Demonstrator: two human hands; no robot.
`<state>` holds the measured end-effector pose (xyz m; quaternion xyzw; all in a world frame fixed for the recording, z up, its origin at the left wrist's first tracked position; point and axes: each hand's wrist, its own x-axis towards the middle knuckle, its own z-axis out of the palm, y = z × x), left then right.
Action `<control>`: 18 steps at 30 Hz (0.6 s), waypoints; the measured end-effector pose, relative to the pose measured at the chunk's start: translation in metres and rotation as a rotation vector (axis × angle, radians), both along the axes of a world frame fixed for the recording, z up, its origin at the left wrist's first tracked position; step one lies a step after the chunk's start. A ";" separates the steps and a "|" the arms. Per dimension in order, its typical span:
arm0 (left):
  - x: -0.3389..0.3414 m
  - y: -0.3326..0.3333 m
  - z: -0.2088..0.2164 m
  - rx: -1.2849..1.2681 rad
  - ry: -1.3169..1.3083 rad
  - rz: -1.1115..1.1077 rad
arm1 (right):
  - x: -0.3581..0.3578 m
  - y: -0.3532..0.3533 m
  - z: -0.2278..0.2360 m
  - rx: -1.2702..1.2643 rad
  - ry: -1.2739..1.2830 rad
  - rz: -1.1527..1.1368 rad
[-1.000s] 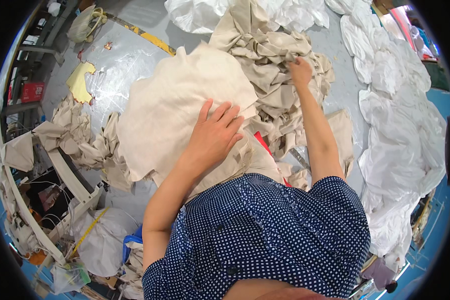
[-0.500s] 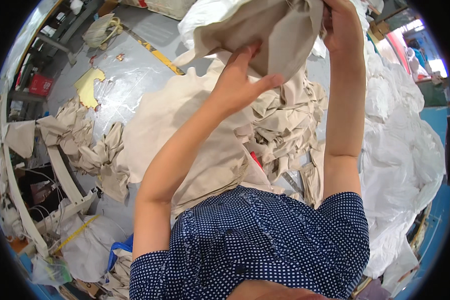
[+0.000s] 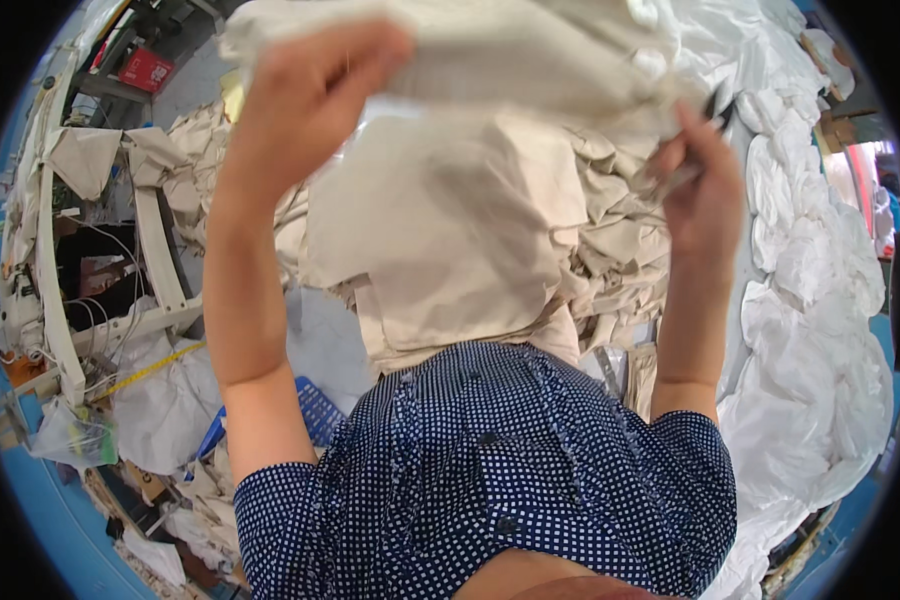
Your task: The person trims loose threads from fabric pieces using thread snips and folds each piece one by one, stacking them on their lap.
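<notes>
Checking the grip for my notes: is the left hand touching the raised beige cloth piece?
Touching. The head view shows the left hand with its fingers curled onto the edge of the beige cloth piece, held up high.

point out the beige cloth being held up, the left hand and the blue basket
beige cloth [image 3: 530, 50], head view, on the raised folded part
left hand [image 3: 315, 85], head view, on the back of the hand
blue basket [image 3: 315, 415], head view, on its mesh wall
</notes>
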<state>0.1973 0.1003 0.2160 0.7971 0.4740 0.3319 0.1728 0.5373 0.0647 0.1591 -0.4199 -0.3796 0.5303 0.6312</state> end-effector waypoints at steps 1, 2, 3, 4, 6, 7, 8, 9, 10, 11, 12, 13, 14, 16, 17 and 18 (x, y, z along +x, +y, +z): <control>-0.014 -0.016 -0.019 -0.144 0.082 -0.063 | -0.002 -0.018 -0.017 -0.200 -0.130 0.068; -0.023 -0.026 -0.050 -0.291 0.157 -0.154 | -0.010 -0.033 -0.037 -0.350 -0.239 0.107; -0.029 -0.036 -0.084 -0.378 0.194 -0.199 | -0.008 -0.039 -0.062 -0.505 -0.352 0.248; -0.031 -0.047 -0.110 -0.449 0.226 -0.256 | 0.003 -0.046 -0.088 -0.517 -0.369 0.376; -0.003 -0.066 -0.143 -0.453 0.183 -0.209 | 0.015 -0.054 -0.115 -0.532 -0.457 0.277; 0.017 -0.075 -0.151 -0.435 0.144 -0.136 | 0.013 -0.055 -0.113 -0.549 -0.454 0.276; 0.035 -0.077 -0.155 -0.446 0.141 -0.144 | 0.006 -0.053 -0.105 -0.473 -0.468 0.164; 0.054 -0.078 -0.159 -0.373 0.094 -0.148 | 0.001 -0.052 -0.102 -0.394 -0.483 0.055; 0.071 -0.076 -0.162 -0.293 0.045 -0.158 | 0.000 -0.050 -0.103 -0.399 -0.486 0.045; 0.086 -0.075 -0.164 -0.293 0.042 -0.163 | -0.002 -0.046 -0.103 -0.379 -0.531 0.100; 0.100 -0.074 -0.165 -0.203 0.028 -0.154 | -0.002 -0.041 -0.104 -0.358 -0.577 0.156; 0.111 -0.074 -0.167 -0.115 0.014 -0.146 | 0.004 -0.036 -0.111 -0.360 -0.580 0.151; 0.118 -0.074 -0.169 -0.113 0.010 -0.150 | 0.012 -0.030 -0.120 -0.402 -0.657 0.232; 0.127 -0.076 -0.174 -0.089 0.041 -0.118 | 0.020 -0.025 -0.128 -0.446 -0.735 0.316; 0.128 -0.077 -0.175 -0.091 0.039 -0.117 | 0.021 -0.024 -0.129 -0.502 -0.658 0.374; 0.129 -0.079 -0.176 -0.073 0.022 -0.112 | 0.021 -0.023 -0.129 -0.556 -0.580 0.433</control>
